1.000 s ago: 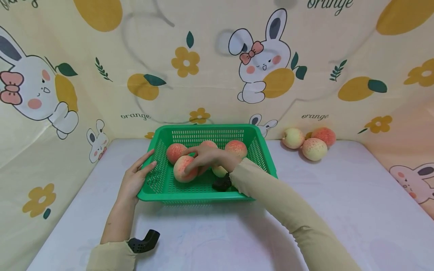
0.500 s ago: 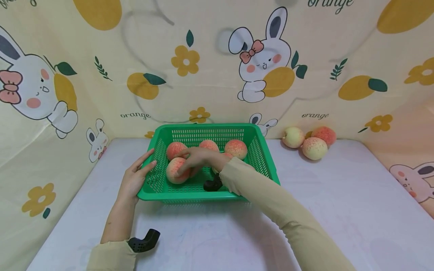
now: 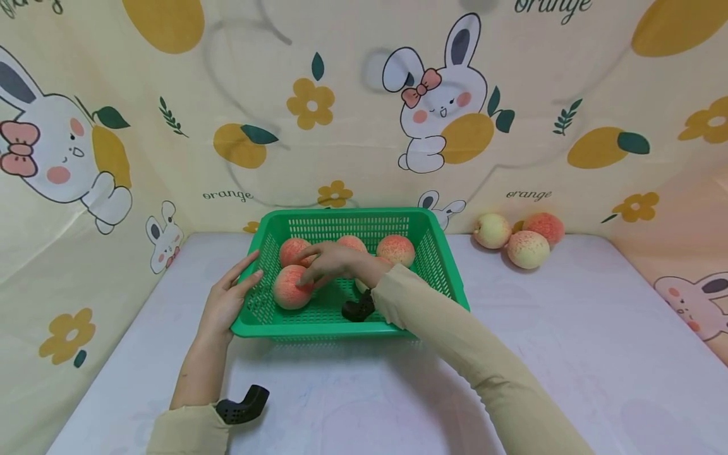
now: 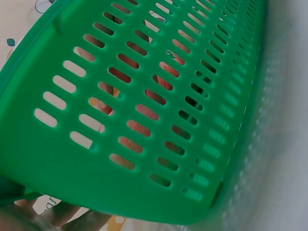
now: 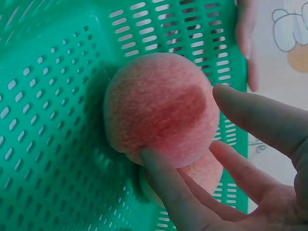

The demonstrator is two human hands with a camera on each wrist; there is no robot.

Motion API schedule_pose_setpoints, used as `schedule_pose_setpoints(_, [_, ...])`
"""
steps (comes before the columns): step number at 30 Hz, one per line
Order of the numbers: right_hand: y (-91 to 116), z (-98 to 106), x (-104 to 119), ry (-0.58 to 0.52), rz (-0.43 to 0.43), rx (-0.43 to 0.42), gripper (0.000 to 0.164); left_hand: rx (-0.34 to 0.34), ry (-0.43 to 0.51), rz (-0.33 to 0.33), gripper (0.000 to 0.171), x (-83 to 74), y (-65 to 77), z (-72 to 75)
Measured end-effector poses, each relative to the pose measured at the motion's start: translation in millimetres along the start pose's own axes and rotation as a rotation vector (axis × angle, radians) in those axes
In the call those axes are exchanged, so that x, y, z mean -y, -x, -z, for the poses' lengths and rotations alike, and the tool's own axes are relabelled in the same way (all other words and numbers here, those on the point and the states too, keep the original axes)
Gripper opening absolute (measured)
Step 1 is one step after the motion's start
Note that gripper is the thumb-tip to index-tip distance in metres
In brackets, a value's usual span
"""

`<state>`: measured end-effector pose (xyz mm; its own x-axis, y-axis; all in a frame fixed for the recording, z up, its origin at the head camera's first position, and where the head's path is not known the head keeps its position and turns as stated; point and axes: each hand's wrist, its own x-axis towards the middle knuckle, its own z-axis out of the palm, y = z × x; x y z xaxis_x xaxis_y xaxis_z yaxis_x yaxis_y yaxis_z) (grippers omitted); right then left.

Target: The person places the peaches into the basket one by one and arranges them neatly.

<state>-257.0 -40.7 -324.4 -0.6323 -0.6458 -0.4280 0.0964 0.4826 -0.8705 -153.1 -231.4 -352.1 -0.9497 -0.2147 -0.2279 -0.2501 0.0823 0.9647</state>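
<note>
A green perforated plastic basket (image 3: pixel 335 330) stands on the table in the head view. My left hand (image 3: pixel 222 309) holds its left rim; in the left wrist view those fingers (image 4: pixel 60 216) show at the rim's lower left. Inside the basket, my right hand (image 3: pixel 332 260) is at a pink-red peach (image 3: pixel 291 288) in the front left. The right wrist view shows its fingers (image 5: pixel 175 199) spread loosely around this peach (image 5: pixel 154 103), one fingertip at its surface, without a grip. Behind it sits another peach (image 3: pixel 291 251), partly covered. My right hand and wrist partly hide other peaches.
More peaches lie in the basket, including one at its right back (image 3: pixel 395 251). To the right of the basket, a yellowish peach (image 3: pixel 491 231), a speckled peach (image 3: pixel 527 250) and a red peach (image 3: pixel 545 227) lie together. A printed cloth (image 3: pixel 352 151) hangs behind the table (image 3: pixel 341 398).
My right hand has moved the front peach leftward in the basket, and its fingers have loosened from it. The left hand has stayed at the rim.
</note>
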Motion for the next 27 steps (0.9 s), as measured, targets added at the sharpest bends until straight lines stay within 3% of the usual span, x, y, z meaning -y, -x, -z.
schedule_pose_setpoints(14, [20.5,17.2,1.6,0.023,0.067,0.028,0.053,0.002,-0.010,-0.001,0.051,-0.4,-0.9,-3.3])
schedule_pose_setpoints(22, [43.8,35.4,5.0,0.065,0.090,-0.040,0.049,0.012,-0.011,-0.003,0.052,0.4,-1.2,-3.7])
schedule_pose_setpoints(27, [59.2,50.3,4.6,0.025,0.105,-0.066,0.047,0.007,-0.025,0.000,0.053,1.2,-1.0,-1.9])
